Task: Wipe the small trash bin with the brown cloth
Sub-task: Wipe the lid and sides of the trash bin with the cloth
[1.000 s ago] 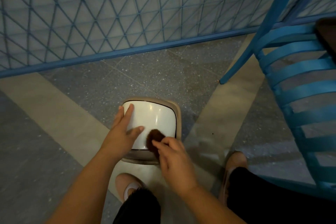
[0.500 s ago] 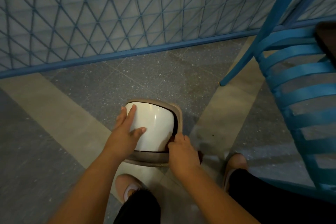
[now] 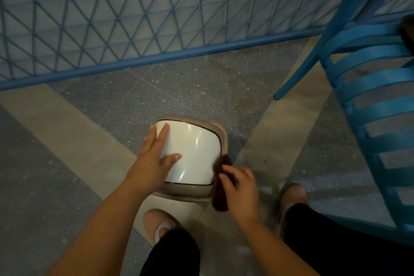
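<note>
the bin (image 3: 190, 154) stood on the floor (image 3: 67, 163) between the feet, its white lid up. the left hand (image 3: 154, 161) lay flat on the lid's left side, fingers spread, steadying it. the right hand (image 3: 240, 188), nearer the bin's right edge, had its fingers clamped on the cloth (image 3: 220, 184), which hung lengthwise down that edge, touching the rim; the unwiped lid lay just left of it. no label or writing was readable

Looks like a café terrace or similar patio seating area, judging by speckled grey terrazzo floor (image 3: 179, 87) with beige bands, blue metal lattice fence (image 3: 156, 13) along the edge, and blue slatted chair (image 3: 376, 87) at right.
</note>
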Motion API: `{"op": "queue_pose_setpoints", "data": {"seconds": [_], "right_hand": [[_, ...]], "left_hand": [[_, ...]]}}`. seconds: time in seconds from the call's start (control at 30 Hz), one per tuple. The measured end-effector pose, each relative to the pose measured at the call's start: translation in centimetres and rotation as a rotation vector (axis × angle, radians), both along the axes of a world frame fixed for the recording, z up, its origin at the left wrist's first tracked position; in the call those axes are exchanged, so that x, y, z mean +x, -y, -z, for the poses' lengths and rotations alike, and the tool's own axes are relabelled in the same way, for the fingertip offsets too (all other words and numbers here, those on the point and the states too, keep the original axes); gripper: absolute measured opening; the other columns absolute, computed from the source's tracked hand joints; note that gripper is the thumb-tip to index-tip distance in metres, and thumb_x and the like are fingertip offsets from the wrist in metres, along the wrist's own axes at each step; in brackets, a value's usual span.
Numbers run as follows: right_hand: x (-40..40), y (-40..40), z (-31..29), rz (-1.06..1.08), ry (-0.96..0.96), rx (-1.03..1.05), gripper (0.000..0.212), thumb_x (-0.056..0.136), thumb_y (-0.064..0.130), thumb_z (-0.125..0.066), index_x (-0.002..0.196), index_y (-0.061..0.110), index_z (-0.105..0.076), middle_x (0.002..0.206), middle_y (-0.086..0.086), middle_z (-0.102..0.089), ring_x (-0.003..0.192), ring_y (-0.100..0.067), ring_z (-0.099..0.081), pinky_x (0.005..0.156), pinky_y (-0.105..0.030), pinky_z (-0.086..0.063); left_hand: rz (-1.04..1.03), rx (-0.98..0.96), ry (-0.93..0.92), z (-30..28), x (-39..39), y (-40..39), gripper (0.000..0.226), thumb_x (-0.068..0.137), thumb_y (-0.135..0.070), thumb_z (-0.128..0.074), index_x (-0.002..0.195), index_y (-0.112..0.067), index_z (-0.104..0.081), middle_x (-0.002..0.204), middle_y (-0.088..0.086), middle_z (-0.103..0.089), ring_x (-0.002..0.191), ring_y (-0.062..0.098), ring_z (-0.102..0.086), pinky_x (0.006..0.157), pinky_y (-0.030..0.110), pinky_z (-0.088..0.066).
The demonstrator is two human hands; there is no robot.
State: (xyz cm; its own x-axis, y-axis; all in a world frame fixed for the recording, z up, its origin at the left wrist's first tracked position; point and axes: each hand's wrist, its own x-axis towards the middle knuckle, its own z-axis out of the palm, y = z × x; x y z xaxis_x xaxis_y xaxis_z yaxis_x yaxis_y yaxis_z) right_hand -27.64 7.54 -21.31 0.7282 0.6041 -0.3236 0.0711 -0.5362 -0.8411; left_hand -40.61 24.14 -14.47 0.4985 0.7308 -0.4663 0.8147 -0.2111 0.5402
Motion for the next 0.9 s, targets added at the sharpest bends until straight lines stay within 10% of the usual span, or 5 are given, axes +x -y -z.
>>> {"op": "queue_pose_setpoints", "data": {"seconds": [0.43,0.63,0.9], "right_hand": [[-2.7,0.0,0.9,0.482,-0.448,0.009,0.019,0.08,0.013,-0.07,0.096,0.022,-0.065,0.096,0.0,-0.068,0.092,-0.019,-0.064,0.094,-0.043,-0.05],[1.4,-3.8,0.0,0.357,-0.402,-0.048,0.028,0.077,0.018,-0.074,0.096,0.017,-0.054,0.099,0.002,-0.058,0.095,-0.018,-0.056,0.085,-0.026,-0.042],[-1.0,-1.4,0.6,0.448,-0.5,0.033,0.028,0.083,0.014,-0.068,0.109,0.022,-0.06,0.11,0.0,-0.063,0.103,-0.018,-0.06,0.098,-0.037,-0.047]], "left_hand": [[-0.014,0.028,-0.003,-0.1,0.7,0.0,0.076,0.093,-0.039,-0.052,0.148,-0.041,0.0,0.159,-0.007,0.012,0.147,0.022,0.001,0.118,0.044,-0.015],[0.014,0.029,0.022,0.0,0.5,-0.2,0.077,0.092,-0.037,-0.053,0.148,-0.04,0.0,0.159,-0.006,0.013,0.147,0.022,0.004,0.119,0.044,-0.011],[-0.003,0.019,0.032,0.4,0.5,-0.3,0.077,0.092,-0.039,-0.053,0.146,-0.045,0.0,0.159,-0.008,0.013,0.147,0.021,0.004,0.119,0.046,-0.014]]}}
